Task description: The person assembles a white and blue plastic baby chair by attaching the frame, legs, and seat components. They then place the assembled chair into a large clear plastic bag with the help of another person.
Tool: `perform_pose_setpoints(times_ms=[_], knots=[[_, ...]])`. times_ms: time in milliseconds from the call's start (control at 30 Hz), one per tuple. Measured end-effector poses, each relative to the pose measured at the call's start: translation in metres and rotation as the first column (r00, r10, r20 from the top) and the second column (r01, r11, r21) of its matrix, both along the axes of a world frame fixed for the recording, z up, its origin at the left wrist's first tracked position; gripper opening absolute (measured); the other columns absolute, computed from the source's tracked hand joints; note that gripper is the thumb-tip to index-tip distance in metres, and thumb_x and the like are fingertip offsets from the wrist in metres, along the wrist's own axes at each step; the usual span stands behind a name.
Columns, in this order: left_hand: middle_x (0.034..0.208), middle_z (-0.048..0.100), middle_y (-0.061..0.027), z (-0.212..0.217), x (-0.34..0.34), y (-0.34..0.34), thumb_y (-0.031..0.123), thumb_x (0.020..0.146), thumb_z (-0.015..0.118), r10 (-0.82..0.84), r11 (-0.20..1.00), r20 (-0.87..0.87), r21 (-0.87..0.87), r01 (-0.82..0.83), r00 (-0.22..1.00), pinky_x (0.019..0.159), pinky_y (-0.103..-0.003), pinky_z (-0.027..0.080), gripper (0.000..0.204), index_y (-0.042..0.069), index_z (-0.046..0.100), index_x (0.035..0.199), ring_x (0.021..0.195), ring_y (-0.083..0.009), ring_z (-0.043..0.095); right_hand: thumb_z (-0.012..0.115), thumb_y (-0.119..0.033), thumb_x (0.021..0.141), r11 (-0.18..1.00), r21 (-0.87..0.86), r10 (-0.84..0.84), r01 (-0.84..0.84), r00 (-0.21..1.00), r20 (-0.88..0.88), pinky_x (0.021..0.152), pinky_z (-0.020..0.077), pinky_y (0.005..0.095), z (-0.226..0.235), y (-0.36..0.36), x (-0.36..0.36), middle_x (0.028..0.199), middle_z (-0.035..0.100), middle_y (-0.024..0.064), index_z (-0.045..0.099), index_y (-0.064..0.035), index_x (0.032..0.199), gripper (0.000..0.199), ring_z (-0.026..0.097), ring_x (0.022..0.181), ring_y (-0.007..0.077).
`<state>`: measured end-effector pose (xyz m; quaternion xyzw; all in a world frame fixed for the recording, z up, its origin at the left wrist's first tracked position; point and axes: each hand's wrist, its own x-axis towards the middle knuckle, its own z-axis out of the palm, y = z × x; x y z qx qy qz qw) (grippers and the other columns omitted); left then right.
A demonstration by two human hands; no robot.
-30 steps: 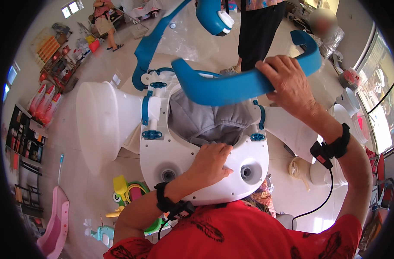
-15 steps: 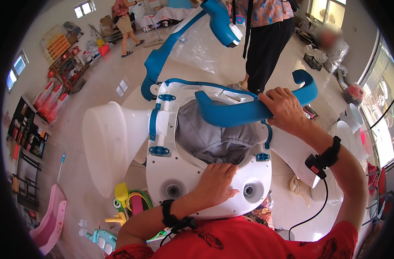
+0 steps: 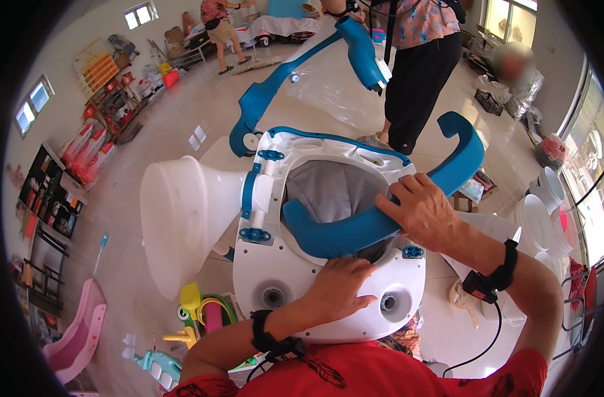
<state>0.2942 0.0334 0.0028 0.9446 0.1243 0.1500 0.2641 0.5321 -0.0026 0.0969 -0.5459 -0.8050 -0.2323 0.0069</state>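
My right hand (image 3: 424, 210) is wrapped round a long curved blue plastic part (image 3: 345, 231), hooked at its far end. I hold it tilted across a white plastic seat frame (image 3: 328, 311), with its near-left end over the opening. My left hand (image 3: 335, 286) rests at the front rim of the frame, fingers curled over the edge and thumb apart. Inside the opening lies a grey cloth seat (image 3: 328, 185). Small blue brackets (image 3: 254, 235) sit on the frame's left side, and two round sockets mark its front.
A white flared part (image 3: 176, 218) extends left of the frame. Beyond it, another blue arm (image 3: 269, 99) rises near a standing person (image 3: 424, 73). Plastic toys (image 3: 199, 308) lie at lower left, and white buckets (image 3: 536, 221) stand at right. A cable hangs from my right wristband.
My right hand has brought the blue part nearer to me and lower over the opening, its hooked end now angled farther away. My left hand stays at the front rim. The view has shifted slightly.
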Motion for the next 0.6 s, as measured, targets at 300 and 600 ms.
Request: perform_pose_setpoints(times_ms=[300,600], knots=[[0.112,0.067,-0.0210,0.012,0.005,0.001,0.033,0.084,0.081,0.084,0.984,0.044,-0.161,-0.075,0.996,0.083,-0.043,0.053,0.074,-0.003,0.049,0.140,0.087,-0.0362,0.067,0.096,-0.024,0.054,0.998,-0.067,-0.010,0.000,0.990,-0.138,0.092,0.0466,0.0436,0.001,-0.016,-0.002,0.105,0.063,0.0087,0.058,-0.0148,0.123,0.080,0.061,0.103,0.0284],[0.108,0.072,-0.0149,0.002,0.004,0.001,0.029,0.088,0.077,0.029,0.991,0.117,-0.134,-0.013,0.993,0.078,-0.039,0.054,0.049,0.000,0.065,0.125,0.081,-0.0299,0.068,0.094,-0.023,0.059,0.990,-0.132,-0.072,0.055,0.990,-0.124,0.089,0.0469,0.0406,-0.010,-0.022,0.007,0.099,0.063,0.0093,0.060,-0.0126,0.119,0.070,0.061,0.098,0.0274]])
